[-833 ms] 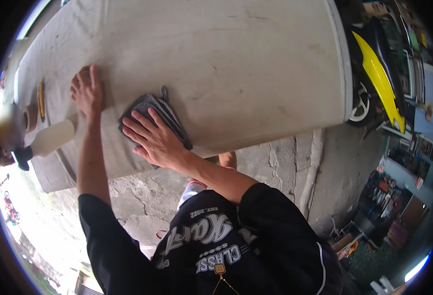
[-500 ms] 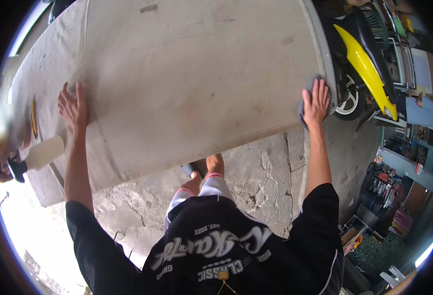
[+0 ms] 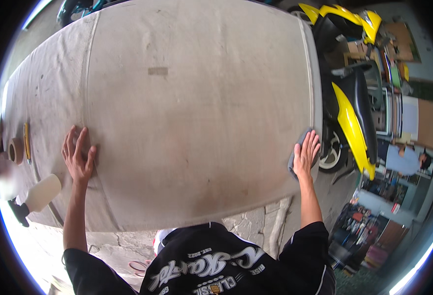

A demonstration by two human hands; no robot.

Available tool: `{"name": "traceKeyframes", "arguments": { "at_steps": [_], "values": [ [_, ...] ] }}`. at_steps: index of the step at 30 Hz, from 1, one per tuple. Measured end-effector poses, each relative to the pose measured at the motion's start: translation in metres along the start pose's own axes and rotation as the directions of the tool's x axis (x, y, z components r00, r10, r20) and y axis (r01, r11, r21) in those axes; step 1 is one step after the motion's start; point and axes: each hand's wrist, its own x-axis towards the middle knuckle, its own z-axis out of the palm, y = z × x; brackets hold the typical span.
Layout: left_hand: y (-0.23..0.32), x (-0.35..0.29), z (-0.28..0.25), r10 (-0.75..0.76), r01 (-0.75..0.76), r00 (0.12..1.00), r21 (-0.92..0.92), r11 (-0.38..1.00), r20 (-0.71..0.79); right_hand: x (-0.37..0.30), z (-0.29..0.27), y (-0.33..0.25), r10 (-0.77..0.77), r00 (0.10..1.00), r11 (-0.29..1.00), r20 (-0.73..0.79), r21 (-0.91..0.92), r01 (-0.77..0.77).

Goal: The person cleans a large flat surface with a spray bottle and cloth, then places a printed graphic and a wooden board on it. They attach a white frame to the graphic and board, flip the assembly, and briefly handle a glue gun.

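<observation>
"Two hands were on the bench?"

"Yes. The left hand lay toward the bench's left end, its fingers spread apart and the thumb standing out to the side. They gripped nothing and rested on the bench's beige fabric."

"And the right hand?"

"That one lay at the bench's right edge, over a dark grey cloth. Its fingers were stretched out nearly straight, with narrow gaps between them, flat on the cloth rather than curled around it. The hand hid much of it; a strip showed on the side toward the bench's middle."

"What else was on the bench?"

"At its left end, past the left hand, were a pale spray bottle with a black head, a brown tape roll and a yellow cutter, the last two side by side."

"Anything beyond the bench?"

"Just off its right edge stood a yellow-and-black motorbike."
</observation>
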Motion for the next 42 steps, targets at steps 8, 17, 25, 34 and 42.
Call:
{"name": "traceKeyframes", "arguments": {
  "at_steps": [8, 17, 25, 34, 42],
  "values": [
    [-0.004, 0.010, -0.001, -0.018, 0.018, 0.999, 0.007, 1.000, 0.042, 0.319, 0.001, -0.068, -0.130, 0.983, 0.989, -0.133, 0.052, 0.138],
    [-0.006, 0.008, -0.001, -0.026, 0.025, 0.998, 0.011, 1.000, 0.065, 0.475, -0.004, -0.117, -0.139, 0.980, 0.985, -0.140, 0.088, 0.152],
    [-0.011, 0.004, 0.000, 0.012, -0.012, 0.999, 0.012, 1.000, 0.049, 0.298, 0.005, -0.096, -0.358, 0.917, 0.929, -0.175, 0.035, 0.369],
    [-0.004, 0.003, 0.001, -0.011, 0.011, 1.000, 0.000, 1.000, 0.016, -0.109, -0.008, -0.087, -0.193, 0.980, 0.973, 0.050, 0.138, 0.184],
    [-0.005, 0.003, 0.003, 0.001, -0.002, 1.000, 0.018, 1.000, 0.013, -0.034, -0.012, -0.095, -0.222, 0.971, 0.970, 0.085, 0.117, 0.212]
  ]
}}
